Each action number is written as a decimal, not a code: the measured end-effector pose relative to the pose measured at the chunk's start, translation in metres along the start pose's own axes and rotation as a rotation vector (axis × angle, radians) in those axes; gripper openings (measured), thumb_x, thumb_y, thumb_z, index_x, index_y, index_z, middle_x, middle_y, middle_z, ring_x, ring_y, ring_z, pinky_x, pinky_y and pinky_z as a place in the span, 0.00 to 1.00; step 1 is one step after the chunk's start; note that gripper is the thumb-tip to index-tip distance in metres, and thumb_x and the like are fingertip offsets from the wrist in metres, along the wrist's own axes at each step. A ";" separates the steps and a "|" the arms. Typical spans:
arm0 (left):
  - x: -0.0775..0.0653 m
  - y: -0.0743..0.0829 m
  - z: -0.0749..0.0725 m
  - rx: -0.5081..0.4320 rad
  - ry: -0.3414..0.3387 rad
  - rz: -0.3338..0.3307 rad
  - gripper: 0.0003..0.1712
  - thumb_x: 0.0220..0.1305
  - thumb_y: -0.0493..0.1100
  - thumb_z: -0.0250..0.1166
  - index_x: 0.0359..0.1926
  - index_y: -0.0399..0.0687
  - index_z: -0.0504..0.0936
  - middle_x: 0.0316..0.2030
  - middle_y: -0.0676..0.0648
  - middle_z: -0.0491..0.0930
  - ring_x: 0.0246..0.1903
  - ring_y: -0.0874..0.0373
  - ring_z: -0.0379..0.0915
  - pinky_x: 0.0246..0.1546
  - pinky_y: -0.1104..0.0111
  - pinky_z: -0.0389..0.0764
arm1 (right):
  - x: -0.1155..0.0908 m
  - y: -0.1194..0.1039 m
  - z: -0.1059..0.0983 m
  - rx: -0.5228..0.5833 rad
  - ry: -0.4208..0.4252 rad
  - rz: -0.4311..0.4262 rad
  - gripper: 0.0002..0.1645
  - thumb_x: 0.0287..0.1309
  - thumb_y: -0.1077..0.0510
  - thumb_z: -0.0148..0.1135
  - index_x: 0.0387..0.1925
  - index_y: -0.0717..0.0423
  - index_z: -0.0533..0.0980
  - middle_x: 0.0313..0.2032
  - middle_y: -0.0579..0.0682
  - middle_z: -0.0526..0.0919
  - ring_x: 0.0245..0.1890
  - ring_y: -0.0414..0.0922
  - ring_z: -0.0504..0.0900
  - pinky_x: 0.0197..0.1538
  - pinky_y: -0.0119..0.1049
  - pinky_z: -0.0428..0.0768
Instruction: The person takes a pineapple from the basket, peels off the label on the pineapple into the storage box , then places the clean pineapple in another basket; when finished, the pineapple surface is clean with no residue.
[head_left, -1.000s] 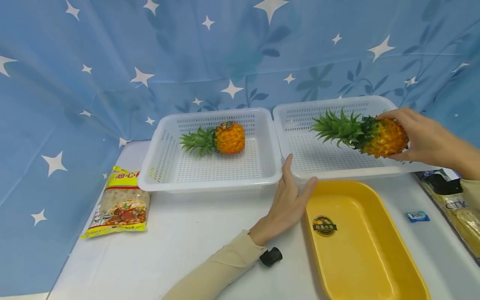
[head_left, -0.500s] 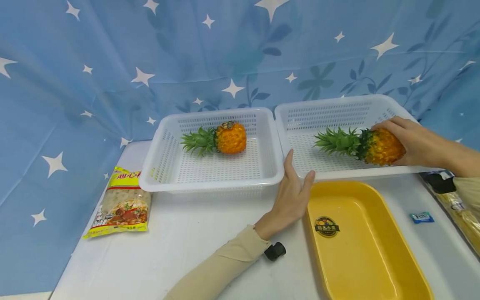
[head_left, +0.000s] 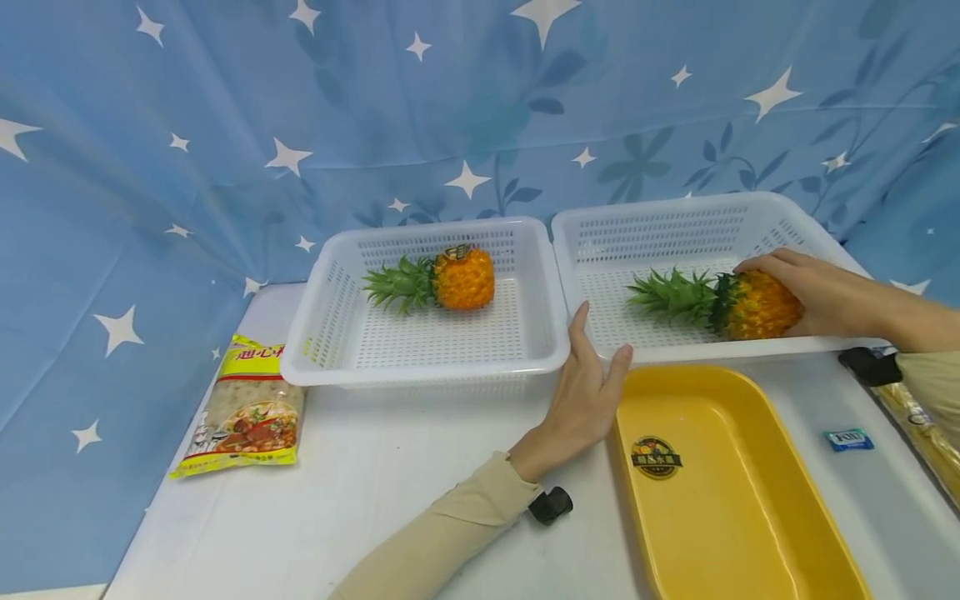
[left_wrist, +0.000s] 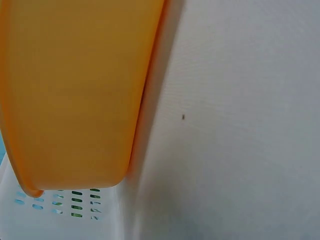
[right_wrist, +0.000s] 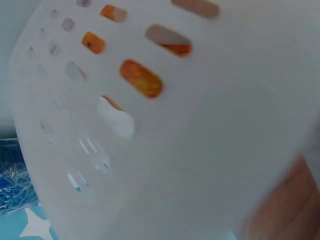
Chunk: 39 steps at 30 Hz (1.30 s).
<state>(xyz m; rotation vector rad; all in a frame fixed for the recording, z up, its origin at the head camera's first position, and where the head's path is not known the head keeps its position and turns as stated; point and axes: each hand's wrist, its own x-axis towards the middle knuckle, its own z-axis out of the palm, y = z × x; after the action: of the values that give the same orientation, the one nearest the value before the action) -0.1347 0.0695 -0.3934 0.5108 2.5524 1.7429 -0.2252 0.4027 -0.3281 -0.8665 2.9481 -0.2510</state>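
Observation:
In the head view, my right hand [head_left: 832, 300] grips the orange body of a pineapple [head_left: 761, 307] low inside the right white basket [head_left: 720, 354]. Its green leaves point left. The right wrist view is mostly filled by the basket wall [right_wrist: 215, 115], with orange bits of pineapple [right_wrist: 141, 78] showing through the slots. My left hand [head_left: 573, 400] has its fingers extended at the front corner where the two baskets meet, thumb over the edge of a yellow tray [head_left: 720, 483]. Whether it touches them is unclear. That hand is out of sight in the left wrist view.
A second pineapple [head_left: 463, 279] lies in the left white basket [head_left: 427, 368]. At far left is a yellow food packet [head_left: 243, 408]. Right of the tray lie a small blue-green wrapped item [head_left: 849, 440] and a clear package [head_left: 918, 421]. A blue curtain [head_left: 375, 108] hangs behind.
My right hand has lowered the pineapple from above the right basket down into it, still gripping. The left hand has barely moved.

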 end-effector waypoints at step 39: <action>0.001 -0.006 -0.002 0.034 -0.014 0.010 0.46 0.81 0.61 0.48 0.83 0.49 0.35 0.52 0.28 0.79 0.24 0.53 0.71 0.23 0.66 0.67 | 0.003 -0.012 -0.011 0.117 -0.067 0.088 0.35 0.57 0.61 0.79 0.61 0.65 0.72 0.55 0.65 0.80 0.49 0.57 0.83 0.47 0.54 0.84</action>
<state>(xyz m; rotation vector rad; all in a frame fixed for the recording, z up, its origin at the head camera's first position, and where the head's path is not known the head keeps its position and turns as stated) -0.1378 0.0663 -0.3975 0.5356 2.5783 1.6960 -0.2225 0.3930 -0.3157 -0.7145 2.8672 -0.3779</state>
